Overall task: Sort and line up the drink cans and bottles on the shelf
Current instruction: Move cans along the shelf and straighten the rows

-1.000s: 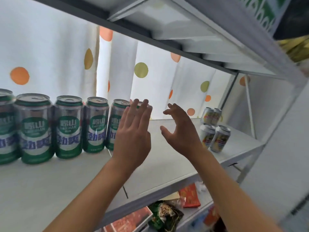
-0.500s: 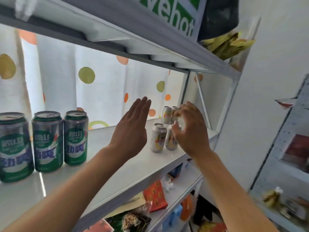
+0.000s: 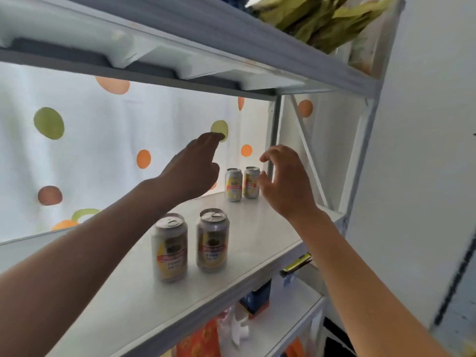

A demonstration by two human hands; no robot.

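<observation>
4 cans on the white shelf (image 3: 257, 243): front pair (image 3: 190, 246) side by side near the edge, back pair (image 3: 242, 184) touching by the rear post. Both hands raised over the shelf, empty w/ fingers spread: left hand (image 3: 192, 173) palm-down left of the back pair, right hand (image 3: 286, 181) just beside them, fingers curled, not gripping.

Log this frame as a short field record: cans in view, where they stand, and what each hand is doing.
surface: white metal shelf board
front pair: two upright silver-and-yellow drink cans, left one, right one, side by side with a small gap
back pair: two more of the same cans, upright, close together near the rear corner
left hand: open, raised above the shelf, holding nothing
right hand: open, fingers curled, beside the back pair, no contact visible
backdrop: white curtain with orange and green dots
</observation>
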